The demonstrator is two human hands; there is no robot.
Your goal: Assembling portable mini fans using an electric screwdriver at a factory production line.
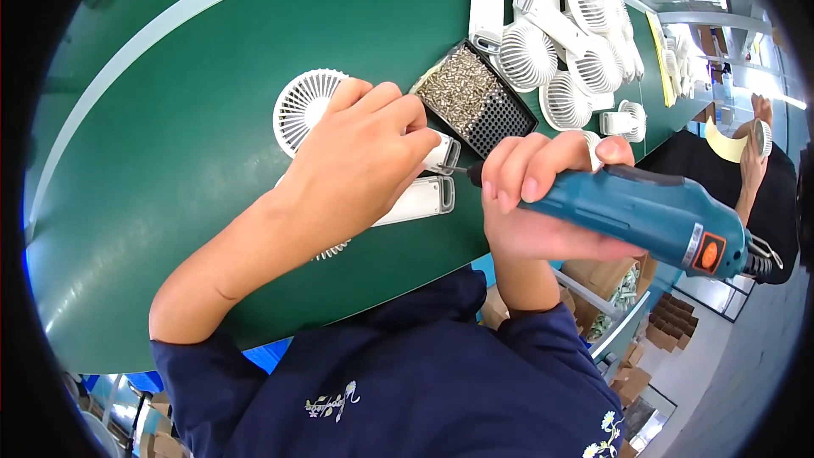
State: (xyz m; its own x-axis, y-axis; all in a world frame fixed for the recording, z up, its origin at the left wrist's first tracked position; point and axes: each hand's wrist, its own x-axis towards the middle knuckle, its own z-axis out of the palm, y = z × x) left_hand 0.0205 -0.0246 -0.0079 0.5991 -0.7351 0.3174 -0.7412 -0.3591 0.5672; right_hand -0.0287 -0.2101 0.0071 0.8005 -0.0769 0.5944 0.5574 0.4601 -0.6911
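My left hand [360,148] is closed around a white handheld fan [297,110], its round slatted head showing past my knuckles. The end of that fan's handle sticks out to the right of my fingers. In my right hand [534,195] is a teal electric screwdriver [632,208], held nearly level. Its bit points left and meets the handle's end; a screw at the tip is too small to make out. Just below lies a second white fan [420,201], its head mostly hidden beneath my left forearm.
A black tray [515,117] of small metal screws stands beyond my hands. Several white fans [526,55] are piled at the far right of the green table [186,102]. Across on the right, a co-worker's hands [752,157] hold a fan. Cardboard boxes stand below the table's edge.
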